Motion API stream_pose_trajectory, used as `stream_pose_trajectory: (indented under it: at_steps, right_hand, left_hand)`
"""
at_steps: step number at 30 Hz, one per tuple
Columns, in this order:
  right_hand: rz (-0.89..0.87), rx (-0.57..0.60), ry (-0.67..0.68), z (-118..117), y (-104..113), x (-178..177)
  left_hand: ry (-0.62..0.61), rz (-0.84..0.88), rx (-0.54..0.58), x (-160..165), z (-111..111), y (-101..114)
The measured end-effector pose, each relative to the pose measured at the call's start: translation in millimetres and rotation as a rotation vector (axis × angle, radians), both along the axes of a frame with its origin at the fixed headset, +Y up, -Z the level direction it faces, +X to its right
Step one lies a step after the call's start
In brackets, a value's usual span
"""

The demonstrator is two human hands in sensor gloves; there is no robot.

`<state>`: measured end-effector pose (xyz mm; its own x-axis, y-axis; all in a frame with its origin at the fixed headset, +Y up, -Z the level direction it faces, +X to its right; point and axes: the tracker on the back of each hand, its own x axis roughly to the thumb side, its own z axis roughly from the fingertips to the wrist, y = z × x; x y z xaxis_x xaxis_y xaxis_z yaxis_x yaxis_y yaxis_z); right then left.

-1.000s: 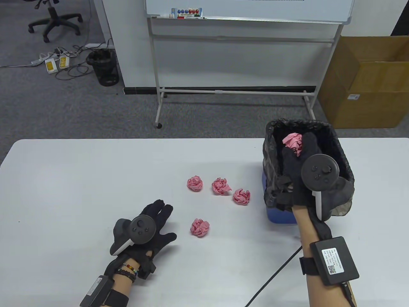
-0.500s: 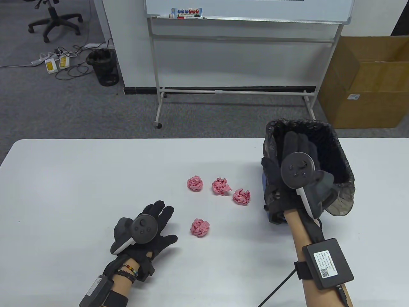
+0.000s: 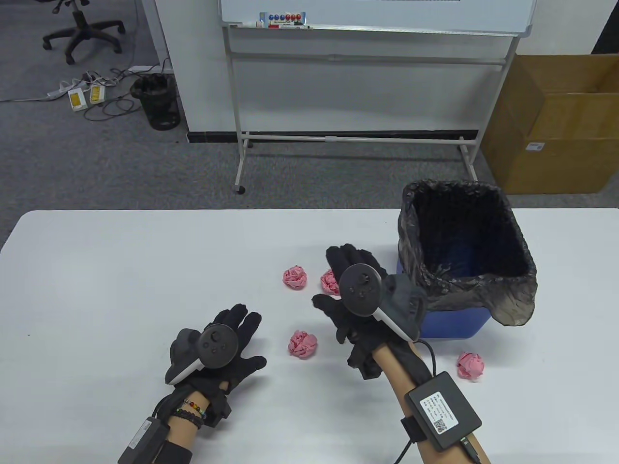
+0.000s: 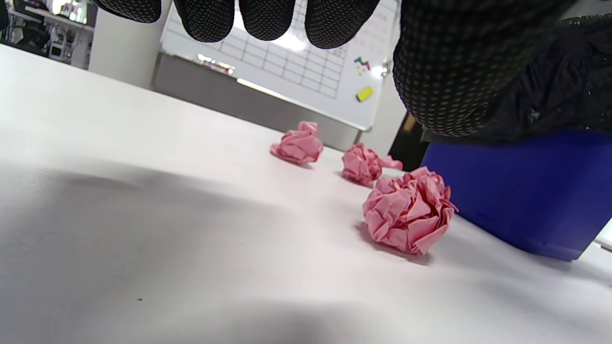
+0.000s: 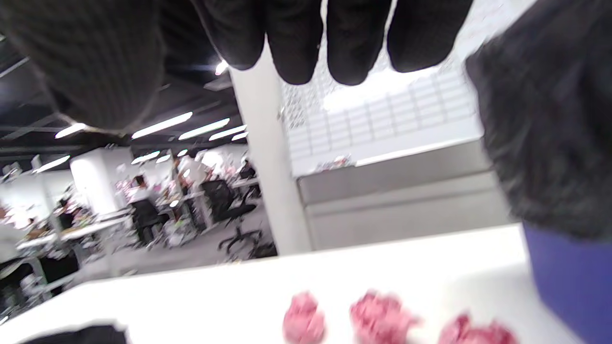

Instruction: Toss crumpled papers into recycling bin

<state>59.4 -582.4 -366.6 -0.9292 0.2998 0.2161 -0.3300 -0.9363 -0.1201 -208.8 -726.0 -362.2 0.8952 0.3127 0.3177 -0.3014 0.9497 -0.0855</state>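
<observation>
One white table (image 3: pixel 121 270) logged first: smooth, matte, rounded corners. Beyond its far edge, grey carpet, then a whiteboard on a wheeled stand (image 3: pixel 372 14), an open cardboard box (image 3: pixel 556 121) at right, an office chair (image 3: pixel 80 24) and a black mesh wastebasket (image 3: pixel 155 101) at left.

On the table's right side: blue plastic recycling bin (image 3: pixel 449 328), upright, lined with a crinkled black bag (image 3: pixel 512 295) folded over the rim. Interior too dark to read.

Left hand (image 3: pixel 217 348): palm down near the table's front edge, fingers loosely spread, holding nothing.

Right hand (image 3: pixel 358 299): palm down just left of the bin, fingers stretched forward side by side, thumb out to the side, holding nothing.

Crumpled pink paper balls, all on the table:
- far-left ball (image 3: pixel 295 277), apart from the hand
- second ball (image 3: pixel 329 282), half hidden by the right fingers
- near ball (image 3: pixel 302 343), between the two hands
- stray ball (image 3: pixel 470 365), just in front of the bin

Only in the right wrist view, blurred: three balls in a row below the fingertips, rightmost ball (image 5: pixel 473 332) beside the bin wall. Only in the left wrist view: sharp creases on the near ball, dotted grip texture on the glove.
</observation>
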Motion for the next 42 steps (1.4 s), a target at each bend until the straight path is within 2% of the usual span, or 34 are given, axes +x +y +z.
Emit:
stream_pose_trajectory:
  at_steps: [9, 18, 23, 25, 32, 37, 42]
  right_hand:
    - [0.177, -0.169, 0.083, -14, -93, -43]
    - [0.311, -0.227, 0.130, -23, -147, -62]
    - [0.378, -0.242, 0.142, -25, -161, -72]
    - [0.397, -0.209, 0.126, -25, -165, -74]
    - [0.362, -0.149, 0.057, -27, -165, -67]
    - [0.241, -0.257, 0.049, -28, -157, -51]
    - [0.150, -0.316, 0.022, -26, -145, -35]
  left_hand:
    - [0.003, -0.004, -0.004, 0, 1, 1]
    - [0.011, -0.018, -0.005, 0, 1, 1]
    - [0.011, -0.030, -0.007, 1, 1, 2]
    - [0.011, -0.029, -0.008, 1, 1, 2]
    - [0.007, -0.028, -0.006, 2, 1, 2]
    - [0.004, -0.027, -0.009, 4, 2, 1]
    - [-0.003, -0.031, -0.013, 7, 2, 0]
